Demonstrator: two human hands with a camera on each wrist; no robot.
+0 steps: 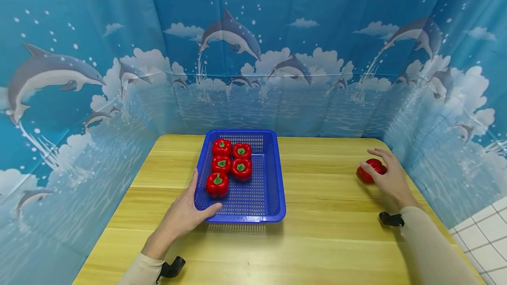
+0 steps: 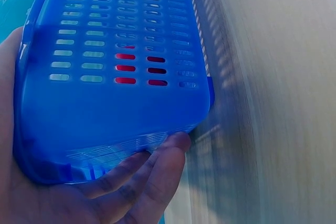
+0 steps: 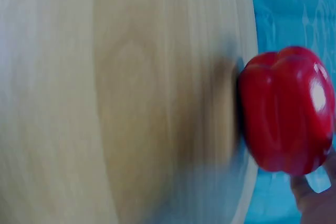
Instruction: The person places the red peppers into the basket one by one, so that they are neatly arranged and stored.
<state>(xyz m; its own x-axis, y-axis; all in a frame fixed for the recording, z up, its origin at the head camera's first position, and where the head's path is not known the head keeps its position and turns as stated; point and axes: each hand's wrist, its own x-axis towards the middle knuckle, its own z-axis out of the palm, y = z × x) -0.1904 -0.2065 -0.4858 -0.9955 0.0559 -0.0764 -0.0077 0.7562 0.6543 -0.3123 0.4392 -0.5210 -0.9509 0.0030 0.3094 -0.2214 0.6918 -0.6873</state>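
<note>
A blue plastic basket (image 1: 282, 179) with slotted walls stands on the table, several red bell peppers (image 1: 241, 169) with green stems grouped in its left part. My left hand (image 1: 183, 208) holds the near left corner, thumb over the rim and fingers round the outer wall; in the left wrist view the fingers (image 2: 157, 182) curl along that wall. Far to the right, another red bell pepper (image 3: 286, 111) lies by the table's right edge. My right hand (image 1: 390, 181) is over it, thumb and fingers spread apart around it, partly covering it in the head view.
The wooden table (image 1: 317, 241) has a light yellow grain. A blue curtain (image 1: 317, 100) printed with dolphins hangs along its back and sides. White tiles (image 1: 485, 228) show at the lower right. Black wrist straps (image 1: 391, 219) sit over both sleeves.
</note>
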